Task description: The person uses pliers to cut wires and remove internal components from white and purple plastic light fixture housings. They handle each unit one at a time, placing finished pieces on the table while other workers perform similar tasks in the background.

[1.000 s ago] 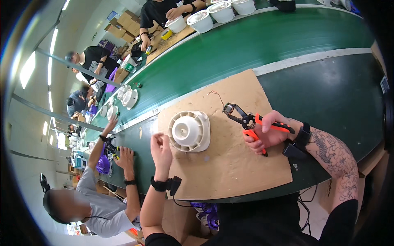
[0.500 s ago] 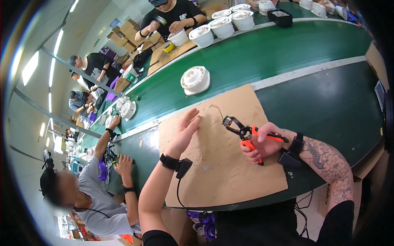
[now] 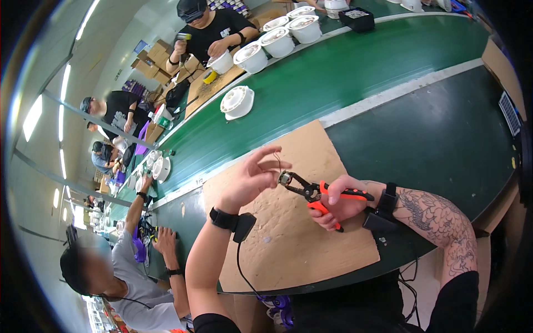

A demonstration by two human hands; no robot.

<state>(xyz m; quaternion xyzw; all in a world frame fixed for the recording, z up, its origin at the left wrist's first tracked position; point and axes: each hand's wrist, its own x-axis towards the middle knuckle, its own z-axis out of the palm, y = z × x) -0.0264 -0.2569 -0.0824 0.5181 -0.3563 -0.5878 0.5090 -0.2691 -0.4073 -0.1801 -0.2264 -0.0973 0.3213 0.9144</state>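
My right hand (image 3: 340, 204) is closed round the orange-and-black handles of wire-stripping pliers (image 3: 308, 190). At the pliers' jaws is a small metallic part (image 3: 285, 178), too small to name. A thin wire (image 3: 278, 160) sticks up from it. My left hand (image 3: 251, 180) is beside the jaws, its fingers apart and partly curled about the wire; I see no firm grip on it. Under both hands lies a brown cardboard sheet (image 3: 311, 250) with a dented surface.
Beyond the cardboard runs a green conveyor belt (image 3: 311, 83) carrying a white round housing (image 3: 237, 102). Several white tubs (image 3: 276, 42) line its far side, where a person works with a power tool. At my left, a co-worker's hand (image 3: 165, 240) rests on the dark table (image 3: 422, 127).
The pliers and my right hand have shifted left. My left hand has come to the jaws and wire, its fingers bending. The view has shifted slightly, and the far person's tool has moved.
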